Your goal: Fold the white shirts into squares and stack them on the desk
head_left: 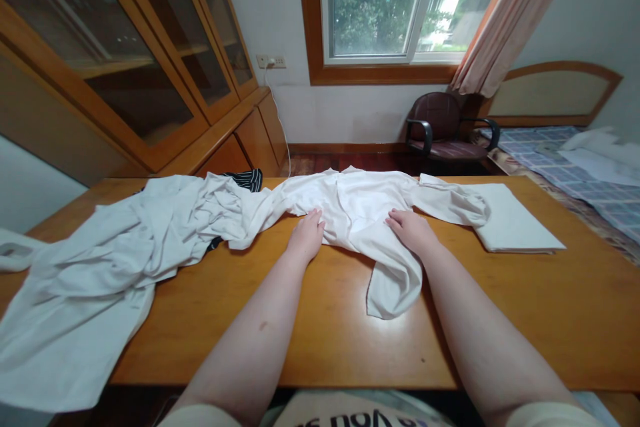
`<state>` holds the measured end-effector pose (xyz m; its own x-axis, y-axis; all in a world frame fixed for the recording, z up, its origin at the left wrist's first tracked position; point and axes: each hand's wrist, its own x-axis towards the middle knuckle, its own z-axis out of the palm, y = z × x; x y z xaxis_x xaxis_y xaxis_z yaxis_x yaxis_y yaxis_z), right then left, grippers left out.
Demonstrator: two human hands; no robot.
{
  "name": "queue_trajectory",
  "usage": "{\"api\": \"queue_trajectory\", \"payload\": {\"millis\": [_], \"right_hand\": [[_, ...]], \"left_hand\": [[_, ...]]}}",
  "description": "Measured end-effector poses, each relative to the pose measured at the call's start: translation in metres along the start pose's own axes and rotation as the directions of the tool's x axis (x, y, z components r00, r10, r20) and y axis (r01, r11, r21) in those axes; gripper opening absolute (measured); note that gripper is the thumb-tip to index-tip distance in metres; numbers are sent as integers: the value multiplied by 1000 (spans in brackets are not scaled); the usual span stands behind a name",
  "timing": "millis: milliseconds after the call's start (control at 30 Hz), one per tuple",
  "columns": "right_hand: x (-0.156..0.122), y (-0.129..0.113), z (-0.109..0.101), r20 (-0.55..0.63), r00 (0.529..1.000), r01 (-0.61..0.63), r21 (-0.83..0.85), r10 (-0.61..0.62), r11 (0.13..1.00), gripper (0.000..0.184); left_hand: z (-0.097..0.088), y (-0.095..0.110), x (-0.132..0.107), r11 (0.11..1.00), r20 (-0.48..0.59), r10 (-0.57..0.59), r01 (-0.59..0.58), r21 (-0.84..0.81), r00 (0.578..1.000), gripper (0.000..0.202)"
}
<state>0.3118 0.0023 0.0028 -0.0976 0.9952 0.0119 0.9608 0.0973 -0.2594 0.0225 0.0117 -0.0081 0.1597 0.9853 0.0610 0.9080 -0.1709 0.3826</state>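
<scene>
A white long-sleeved shirt (357,203) lies crumpled across the middle of the wooden table. One of its ends hangs toward me, and a sleeve reaches out to the right. My left hand (307,235) is at the shirt's left edge, its fingers bent onto the cloth. On the other side, my right hand (411,230) has its fingers curled on the fabric near the right part of the body. The cloth under both sets of fingertips is hidden.
A heap of white clothes (135,247) covers the table's left, touching the shirt and draping over the front edge. Black striped cloth (247,180) shows behind it. At right lies a folded white garment (520,220). Beyond the table (240,327) stand a chair (440,123) and a bed (565,153).
</scene>
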Motion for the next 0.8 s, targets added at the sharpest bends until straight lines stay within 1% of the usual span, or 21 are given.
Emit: {"api": "queue_trajectory", "payload": {"millis": [100, 167, 233, 300, 367, 433, 467, 500, 567, 600, 700, 800], "right_hand": [[4, 4, 9, 51, 999, 11, -7, -10, 1000, 48], [6, 6, 13, 75, 997, 16, -2, -15, 1000, 51], [6, 7, 14, 73, 997, 24, 16, -25, 1000, 52], [5, 6, 13, 21, 1000, 14, 40, -15, 999, 51], [4, 6, 9, -91, 995, -44, 46, 49, 998, 50], [3, 6, 5, -204, 966, -156, 44, 162, 987, 48], [3, 6, 3, -232, 945, -226, 46, 230, 973, 47], [3, 7, 1, -237, 925, -292, 52, 296, 955, 46], [3, 10, -1, -199, 896, -391, 70, 397, 918, 44], [3, 11, -1, -173, 887, -420, 85, 428, 904, 44], [4, 13, -1, -102, 876, -457, 136, 471, 879, 41], [4, 13, -1, -44, 871, -480, 142, 490, 866, 34]], "left_hand": [[-8, 4, -4, 992, -127, -105, 113, 56, 986, 42], [-14, 6, -8, 975, -172, -172, 192, 108, 970, 40], [-17, 7, -10, 959, -157, -224, 247, 141, 962, 40], [-18, 7, -10, 953, -121, -257, 272, 135, 959, 40], [-16, 3, -7, 959, -103, -270, 277, 60, 957, 38], [-14, -1, -2, 960, -93, -276, 269, -75, 957, 36], [-13, -3, 1, 953, -88, -277, 262, -149, 957, 35], [-11, -6, 3, 942, -81, -279, 256, -218, 957, 34], [-9, -9, 7, 910, -71, -292, 254, -326, 954, 31], [-8, -11, 8, 894, -70, -305, 260, -366, 950, 29], [-5, -14, 10, 854, -77, -350, 284, -436, 934, 28], [-6, -16, 10, 843, -83, -366, 292, -452, 927, 28]]}}
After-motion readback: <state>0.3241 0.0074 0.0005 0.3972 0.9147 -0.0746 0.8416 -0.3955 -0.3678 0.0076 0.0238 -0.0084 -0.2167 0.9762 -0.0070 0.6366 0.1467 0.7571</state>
